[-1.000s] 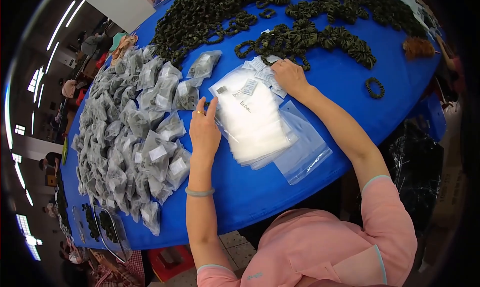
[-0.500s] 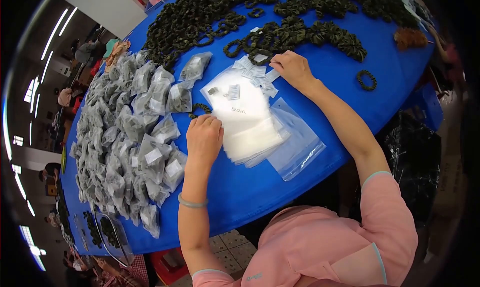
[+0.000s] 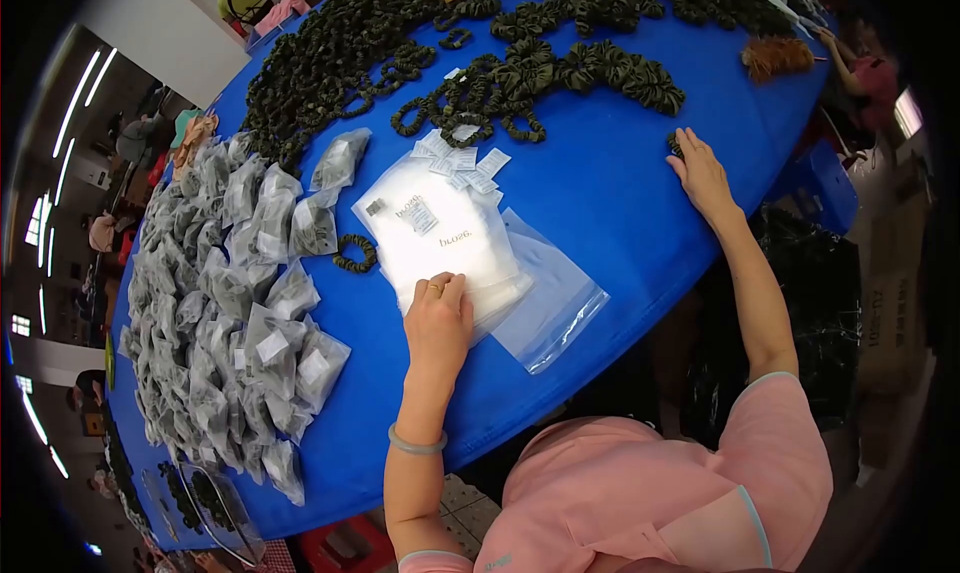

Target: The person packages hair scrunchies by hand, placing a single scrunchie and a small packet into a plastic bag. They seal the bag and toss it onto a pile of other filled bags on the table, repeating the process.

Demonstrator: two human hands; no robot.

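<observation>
My left hand (image 3: pixel 438 318) rests on the lower part of a stack of white printed bags (image 3: pixel 415 233), its fingers curled together; what is under the fingertips is hidden. To the right, my right hand (image 3: pixel 705 178) is stretched out over a dark green scrunchie (image 3: pixel 674 145), fingers extended and partly covering it. Another green scrunchie (image 3: pixel 355 254) lies just left of the stack. Small printed sachets (image 3: pixel 480 178) are scattered at the stack's top edge, and one lies on the bags. A clear plastic bag (image 3: pixel 550 308) sticks out from the stack's right side.
Many filled grey bags (image 3: pixel 220 293) cover the left of the blue table (image 3: pixel 590 213). Heaps of dark scrunchies (image 3: pixel 340 63) line the far side. A brown fluffy item (image 3: pixel 777 59) lies at the far right. Other people are in the background.
My right hand has left the sachets and moved right to the lone scrunchie. My left hand has moved from the stack's left edge onto its lower part. The view has shifted.
</observation>
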